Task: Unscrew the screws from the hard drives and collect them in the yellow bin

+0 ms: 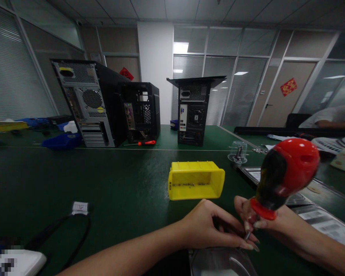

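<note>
Screwdriver [290, 168]: tilted, handle up, tip low among the fingertips over the near edge of the bench [126, 180].
Right grip: the right hand [271, 225] has its fingers closed round the shaft below the handle.
Left grip: the left hand [201, 226] curls, fingertips drawn together beside the tip; I cannot tell what they pinch.
Drive [218, 264]: metal-cased, just below the left hand.
Slip risk: the top-heavy handle could swing, jabbing fingertips or scratching the drive.
</note>
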`<action>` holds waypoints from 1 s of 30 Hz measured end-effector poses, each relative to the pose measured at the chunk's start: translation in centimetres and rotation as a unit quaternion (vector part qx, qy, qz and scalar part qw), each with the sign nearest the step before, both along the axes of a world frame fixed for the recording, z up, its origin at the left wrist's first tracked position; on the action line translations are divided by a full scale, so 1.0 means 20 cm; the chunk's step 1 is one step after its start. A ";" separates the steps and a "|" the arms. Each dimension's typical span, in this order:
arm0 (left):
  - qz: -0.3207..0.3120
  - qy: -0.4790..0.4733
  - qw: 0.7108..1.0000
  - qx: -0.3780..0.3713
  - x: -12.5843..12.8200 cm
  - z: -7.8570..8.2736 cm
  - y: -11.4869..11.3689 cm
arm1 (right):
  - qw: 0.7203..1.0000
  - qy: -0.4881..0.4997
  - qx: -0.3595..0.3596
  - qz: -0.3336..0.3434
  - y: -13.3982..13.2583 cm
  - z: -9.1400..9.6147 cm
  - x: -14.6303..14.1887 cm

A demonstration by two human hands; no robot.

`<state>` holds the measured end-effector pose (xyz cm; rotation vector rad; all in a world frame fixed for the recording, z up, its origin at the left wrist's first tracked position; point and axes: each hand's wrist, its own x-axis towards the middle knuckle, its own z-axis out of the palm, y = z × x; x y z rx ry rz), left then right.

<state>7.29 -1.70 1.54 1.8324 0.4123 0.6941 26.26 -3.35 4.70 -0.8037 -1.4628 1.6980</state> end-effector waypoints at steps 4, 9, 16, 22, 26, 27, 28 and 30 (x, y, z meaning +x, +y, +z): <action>-0.011 0.007 1.000 -0.004 0.00 -0.01 0.00 | 1.000 0.001 0.011 0.004 0.01 -0.02 0.01; -0.012 0.033 0.999 -0.011 0.00 -0.02 0.01 | 0.999 0.006 0.050 -0.003 0.03 -0.06 0.03; -0.009 0.032 0.999 0.004 0.00 -0.02 0.01 | 0.998 -0.006 0.066 -0.010 0.04 -0.07 0.04; -0.010 0.018 1.000 -0.008 0.01 -0.01 0.01 | 0.996 -0.023 0.086 0.000 0.04 -0.05 0.03; 0.008 0.029 1.000 -0.007 0.01 0.00 0.00 | 0.993 -0.038 0.112 0.019 0.04 -0.07 0.03; 0.009 0.032 0.999 0.000 0.01 0.00 0.00 | 0.993 -0.039 0.111 0.016 0.04 -0.07 0.03; 0.009 0.032 0.999 0.008 0.01 0.00 0.00 | 0.993 -0.038 0.110 0.011 0.04 -0.07 0.03; 0.007 0.030 0.999 0.028 0.00 0.00 0.00 | 0.994 -0.026 0.109 -0.003 0.03 -0.07 0.03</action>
